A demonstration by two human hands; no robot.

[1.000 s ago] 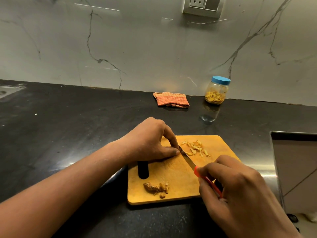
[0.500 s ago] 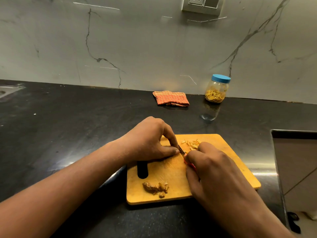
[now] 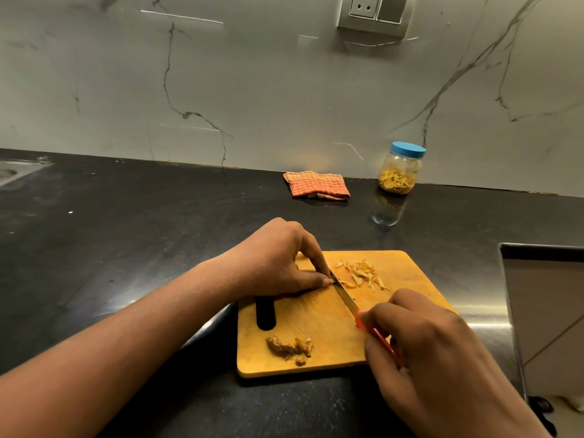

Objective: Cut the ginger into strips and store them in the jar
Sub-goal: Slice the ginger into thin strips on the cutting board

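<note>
A wooden cutting board (image 3: 319, 330) lies on the black counter. My left hand (image 3: 278, 263) pinches a small ginger piece against the board, mostly hidden under the fingertips. My right hand (image 3: 420, 346) grips the red handle of a knife (image 3: 346, 297), whose blade tip rests beside my left fingertips. Cut ginger strips (image 3: 363, 275) lie scattered just right of the blade. A heap of ginger peel scraps (image 3: 290, 346) sits near the board's front edge. A clear jar (image 3: 399, 172) with a blue lid, holding ginger strips, stands by the wall at the back right.
A folded orange checked cloth (image 3: 317, 184) lies by the wall left of the jar. The counter's right edge (image 3: 505, 311) drops off beside the board. A sink corner (image 3: 12, 172) shows at the far left. A wall socket (image 3: 373, 11) is above.
My right hand pushed the knife forward to my left fingertips half a second ago, then drew back toward me, baring the blade and strips again. My left hand stayed put.
</note>
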